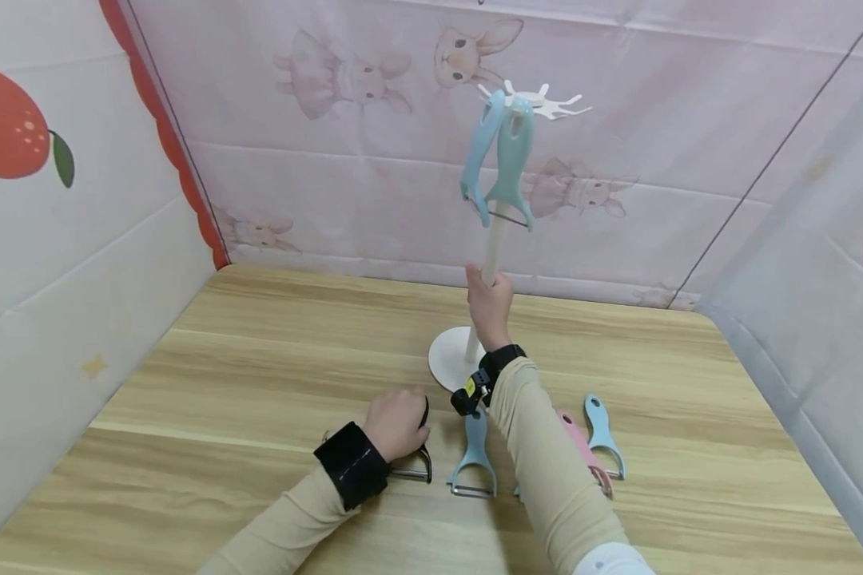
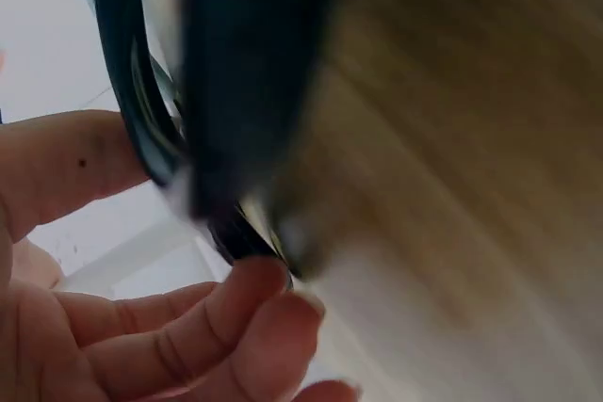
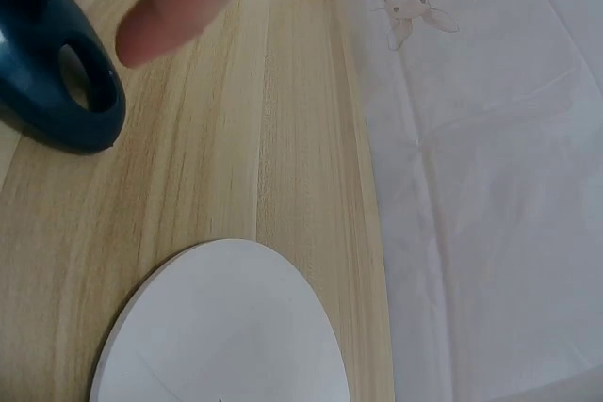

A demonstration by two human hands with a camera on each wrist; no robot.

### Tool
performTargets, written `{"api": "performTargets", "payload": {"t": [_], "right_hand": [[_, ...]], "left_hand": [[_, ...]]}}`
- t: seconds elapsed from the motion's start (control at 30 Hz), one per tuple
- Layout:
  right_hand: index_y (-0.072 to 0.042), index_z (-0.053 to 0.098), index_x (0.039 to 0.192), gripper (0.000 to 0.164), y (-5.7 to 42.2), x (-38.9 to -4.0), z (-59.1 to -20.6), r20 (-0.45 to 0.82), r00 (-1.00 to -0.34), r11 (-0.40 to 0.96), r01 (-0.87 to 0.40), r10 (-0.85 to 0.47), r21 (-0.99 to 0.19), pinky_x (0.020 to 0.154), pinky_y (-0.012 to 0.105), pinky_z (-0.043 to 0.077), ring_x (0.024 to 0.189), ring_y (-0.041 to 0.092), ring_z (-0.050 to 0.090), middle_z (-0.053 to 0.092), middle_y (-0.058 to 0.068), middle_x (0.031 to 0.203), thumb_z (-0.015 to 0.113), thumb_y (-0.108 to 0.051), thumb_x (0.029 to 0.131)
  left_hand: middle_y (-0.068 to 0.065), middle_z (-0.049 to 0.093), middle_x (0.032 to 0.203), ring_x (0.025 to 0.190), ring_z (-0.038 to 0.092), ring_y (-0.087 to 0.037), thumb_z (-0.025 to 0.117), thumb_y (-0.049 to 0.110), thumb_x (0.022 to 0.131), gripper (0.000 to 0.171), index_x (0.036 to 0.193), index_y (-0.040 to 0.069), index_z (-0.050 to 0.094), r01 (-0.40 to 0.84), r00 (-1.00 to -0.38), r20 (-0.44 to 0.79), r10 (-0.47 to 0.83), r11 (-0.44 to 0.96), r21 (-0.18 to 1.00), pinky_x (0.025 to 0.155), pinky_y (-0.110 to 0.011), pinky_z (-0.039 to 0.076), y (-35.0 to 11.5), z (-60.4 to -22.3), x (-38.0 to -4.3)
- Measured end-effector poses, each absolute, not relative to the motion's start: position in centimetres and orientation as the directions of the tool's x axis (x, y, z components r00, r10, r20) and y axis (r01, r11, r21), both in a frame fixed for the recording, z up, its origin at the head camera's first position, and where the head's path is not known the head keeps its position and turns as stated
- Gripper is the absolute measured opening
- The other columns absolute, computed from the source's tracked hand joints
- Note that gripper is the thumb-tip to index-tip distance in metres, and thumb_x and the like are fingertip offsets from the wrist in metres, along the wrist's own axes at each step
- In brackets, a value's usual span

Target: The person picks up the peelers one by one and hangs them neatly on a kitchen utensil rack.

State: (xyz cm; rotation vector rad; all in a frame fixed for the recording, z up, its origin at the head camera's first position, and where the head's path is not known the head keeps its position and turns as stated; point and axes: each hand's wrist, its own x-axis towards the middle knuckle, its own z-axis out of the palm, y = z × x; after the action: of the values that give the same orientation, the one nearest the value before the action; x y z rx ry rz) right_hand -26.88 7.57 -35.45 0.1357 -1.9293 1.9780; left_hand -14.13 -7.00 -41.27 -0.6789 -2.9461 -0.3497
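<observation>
My left hand (image 1: 397, 422) pinches a dark teal Y-shaped peeler (image 2: 254, 63) close over the table, its blade end toward me in the head view. Its holed handle end (image 3: 89, 110) shows at the upper left of the right wrist view. Farther forward, my right hand (image 1: 490, 307) grips the white pole (image 1: 496, 243) of an upright stand with a round white base (image 1: 449, 357). From the hooks (image 1: 557, 108) at the stand's top hang a light blue peeler (image 1: 480, 148) and a teal-green peeler (image 1: 514, 152), handles up.
On the wooden table (image 1: 259, 383) lie a light blue peeler (image 1: 476, 447), a pink peeler (image 1: 578, 439) and another blue one (image 1: 600, 423) at the right. My right sleeve (image 1: 546, 455) partly covers some of them. Printed cloth walls (image 1: 374, 184) border the table.
</observation>
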Motion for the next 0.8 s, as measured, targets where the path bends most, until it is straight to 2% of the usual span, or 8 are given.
{"api": "performTargets", "payload": {"t": [0.07, 0.17, 0.43, 0.57, 0.8], "right_hand": [[-0.012, 0.04, 0.054, 0.042, 7.6, -26.9, -35.4, 0.325, -0.925, 0.006, -0.331, 0.195, -0.944, 0.045, 0.023, 0.028, 0.043, 0.01, 0.035, 0.036, -0.003, 0.048, 0.054, -0.024, 0.091], [-0.011, 0.039, 0.054, 0.042, 7.6, -26.9, -35.4, 0.333, -0.923, 0.002, -0.339, 0.194, -0.941, 0.045, 0.023, 0.028, 0.043, 0.009, 0.034, 0.036, -0.003, 0.048, 0.055, -0.024, 0.091], [-0.012, 0.038, 0.054, 0.042, 7.4, -26.8, -35.5, 0.353, -0.913, -0.009, -0.362, 0.206, -0.932, 0.043, 0.022, 0.027, 0.043, 0.009, 0.033, 0.035, -0.005, 0.047, 0.055, -0.025, 0.09], [-0.012, 0.038, 0.055, 0.041, 7.4, -26.8, -35.6, 0.36, -0.909, -0.003, -0.369, 0.212, -0.929, 0.043, 0.022, 0.026, 0.043, 0.009, 0.033, 0.034, -0.005, 0.048, 0.055, -0.025, 0.09], [-0.012, 0.037, 0.055, 0.041, 7.4, -26.9, -35.6, 0.35, -0.912, -0.001, -0.358, 0.214, -0.934, 0.043, 0.022, 0.026, 0.043, 0.009, 0.032, 0.034, -0.005, 0.048, 0.055, -0.024, 0.09]], "left_hand": [[0.002, 0.044, 0.055, 0.045, 0.042, -0.012, 0.068, 0.009, 0.069, 0.017, 0.07, 0.008, 0.051, 0.45, -0.892, 0.15, 0.427, 0.867, 0.211, 0.036, -0.025, 0.032, -7.2, -41.4, -14.1], [0.003, 0.04, 0.055, 0.044, 0.039, -0.011, 0.065, 0.003, 0.067, 0.02, 0.065, 0.01, 0.046, 0.458, -0.889, 0.136, 0.437, 0.852, 0.255, 0.037, -0.023, 0.03, -7.4, -41.4, -14.2], [0.002, 0.041, 0.058, 0.045, 0.039, -0.011, 0.063, 0.005, 0.068, 0.016, 0.067, 0.008, 0.047, 0.422, -0.902, 0.103, 0.419, 0.807, 0.414, 0.039, -0.022, 0.032, -8.1, -40.9, -14.7], [0.003, 0.041, 0.056, 0.044, 0.039, -0.009, 0.062, 0.005, 0.072, 0.013, 0.07, 0.006, 0.049, 0.421, -0.905, 0.171, 0.389, 0.766, 0.486, 0.041, -0.021, 0.032, -8.4, -40.1, -14.9], [0.007, 0.041, 0.053, 0.043, 0.036, -0.004, 0.063, 0.006, 0.076, 0.009, 0.073, 0.006, 0.054, 0.48, -0.872, 0.366, 0.325, 0.713, 0.511, 0.041, -0.018, 0.03, -8.7, -38.3, -15.2]]}}
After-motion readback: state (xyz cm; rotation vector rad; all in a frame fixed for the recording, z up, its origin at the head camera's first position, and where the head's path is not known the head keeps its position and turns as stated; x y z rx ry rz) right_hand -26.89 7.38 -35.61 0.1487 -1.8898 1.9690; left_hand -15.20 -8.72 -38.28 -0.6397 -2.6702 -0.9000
